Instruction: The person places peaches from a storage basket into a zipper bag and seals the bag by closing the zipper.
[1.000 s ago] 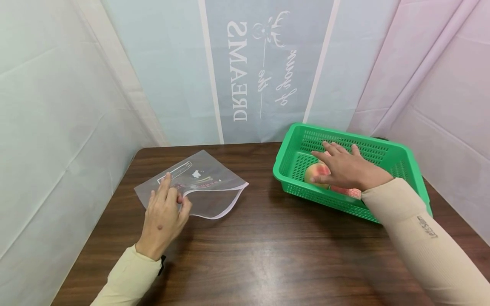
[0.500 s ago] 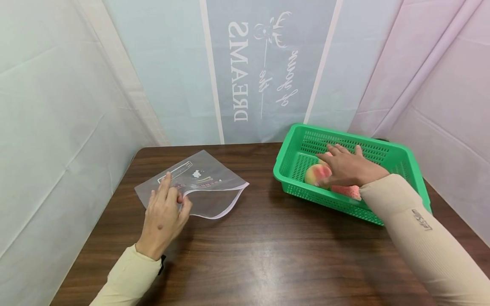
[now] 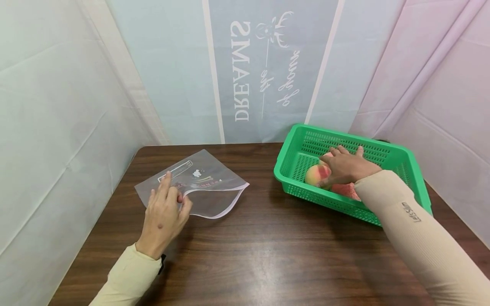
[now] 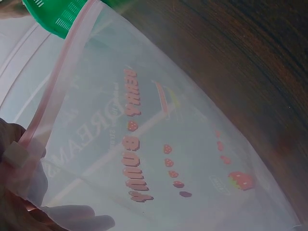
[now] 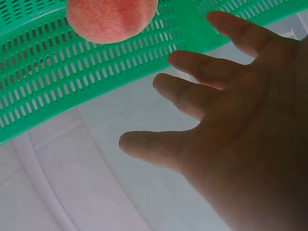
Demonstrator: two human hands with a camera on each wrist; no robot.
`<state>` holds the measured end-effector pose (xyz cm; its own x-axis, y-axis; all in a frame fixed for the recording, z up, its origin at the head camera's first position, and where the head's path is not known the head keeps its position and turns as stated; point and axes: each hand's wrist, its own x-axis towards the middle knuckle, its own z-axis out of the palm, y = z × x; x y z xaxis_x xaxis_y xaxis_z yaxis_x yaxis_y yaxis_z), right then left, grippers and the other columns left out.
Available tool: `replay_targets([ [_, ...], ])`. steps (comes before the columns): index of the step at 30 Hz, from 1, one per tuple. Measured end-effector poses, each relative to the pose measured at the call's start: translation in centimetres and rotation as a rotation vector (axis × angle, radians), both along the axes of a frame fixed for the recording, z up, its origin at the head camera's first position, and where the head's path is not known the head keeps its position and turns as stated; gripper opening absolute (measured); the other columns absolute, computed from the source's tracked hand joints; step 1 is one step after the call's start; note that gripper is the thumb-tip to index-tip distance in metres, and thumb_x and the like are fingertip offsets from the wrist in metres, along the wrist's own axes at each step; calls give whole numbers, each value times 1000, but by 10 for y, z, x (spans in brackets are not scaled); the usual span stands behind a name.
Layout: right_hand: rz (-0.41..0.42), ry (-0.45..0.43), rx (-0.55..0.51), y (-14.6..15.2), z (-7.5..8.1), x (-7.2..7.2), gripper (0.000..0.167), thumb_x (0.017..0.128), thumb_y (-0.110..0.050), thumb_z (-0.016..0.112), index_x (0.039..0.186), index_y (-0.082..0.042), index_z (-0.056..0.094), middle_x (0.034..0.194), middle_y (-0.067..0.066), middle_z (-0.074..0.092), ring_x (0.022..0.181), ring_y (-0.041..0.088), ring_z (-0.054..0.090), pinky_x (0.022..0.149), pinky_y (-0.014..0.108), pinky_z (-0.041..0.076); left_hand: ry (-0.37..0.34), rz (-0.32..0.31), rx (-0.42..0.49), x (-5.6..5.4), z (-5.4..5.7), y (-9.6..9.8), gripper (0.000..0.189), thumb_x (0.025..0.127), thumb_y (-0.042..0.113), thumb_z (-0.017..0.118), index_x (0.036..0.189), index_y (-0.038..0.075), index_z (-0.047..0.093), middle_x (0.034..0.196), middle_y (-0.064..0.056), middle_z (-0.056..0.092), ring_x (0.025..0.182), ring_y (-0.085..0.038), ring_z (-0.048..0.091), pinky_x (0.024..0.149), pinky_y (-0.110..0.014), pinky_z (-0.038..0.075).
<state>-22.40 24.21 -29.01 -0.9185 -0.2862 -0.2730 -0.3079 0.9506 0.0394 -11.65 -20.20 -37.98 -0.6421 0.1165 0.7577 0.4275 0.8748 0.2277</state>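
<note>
My left hand point(image 3: 162, 214) pinches the edge of a clear zip bag point(image 3: 214, 170) near its mouth, which gapes toward the right. In the left wrist view the bag point(image 4: 110, 110) shows red strawberry prints, and a small white slider sits by the thumb. Over the green basket point(image 3: 278, 172) at right, my right hand point(image 3: 350, 167) spreads its fingers above the fruit. A yellow-red peach point(image 3: 314, 175) lies just left of its thumb, and a pinkish-red rounded thing point(image 3: 346, 191) is partly covered by the wrist. From the right wrist, a peach point(image 5: 113, 19) appears beyond the straight fingers.
The dark wooden table point(image 3: 237, 255) carries both bag and basket. A printed pale cloth point(image 3: 264, 76) hangs behind it, with white cloth walls point(image 3: 57, 127) on either side. The basket's rim stands up around the fruit.
My right hand has sunk a little lower into the basket, and its forearm has shifted slightly left. The left hand and bag stay where they were.
</note>
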Motion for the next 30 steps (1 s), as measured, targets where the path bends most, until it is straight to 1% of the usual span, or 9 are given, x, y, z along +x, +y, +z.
replay_targets([
  [10, -20, -29, 34, -2, -3, -2, 93, 81, -61, 72, 146, -1, 45, 153, 39, 21, 141, 59, 11, 97, 86, 4, 9, 4, -3, 0, -2, 0, 16, 80, 4, 61, 73, 3, 47, 136, -35, 52, 116, -54, 57, 89, -76, 39],
  [16, -38, -40, 33, -2, -7, -4, 89, 83, -57, 73, 146, -1, 45, 153, 41, 19, 142, 59, 10, 96, 86, 3, 7, 7, -8, 0, -2, 0, 16, 80, 4, 61, 73, 3, 46, 136, -36, 52, 119, -53, 56, 89, -76, 38],
  [20, -47, -45, 37, -2, -9, -6, 89, 83, -56, 74, 146, -1, 45, 153, 41, 17, 141, 60, 10, 97, 85, 3, 6, 4, -7, 0, -3, 0, 17, 80, 4, 61, 73, 3, 47, 136, -36, 52, 117, -54, 56, 89, -77, 38],
  [30, -54, -41, 60, -2, -17, -12, 84, 82, -54, 75, 143, -2, 50, 154, 40, 19, 141, 60, 11, 97, 85, 5, 6, 8, -4, 0, -4, -1, 16, 80, 4, 60, 72, 4, 47, 135, -36, 52, 120, -52, 55, 89, -77, 38],
])
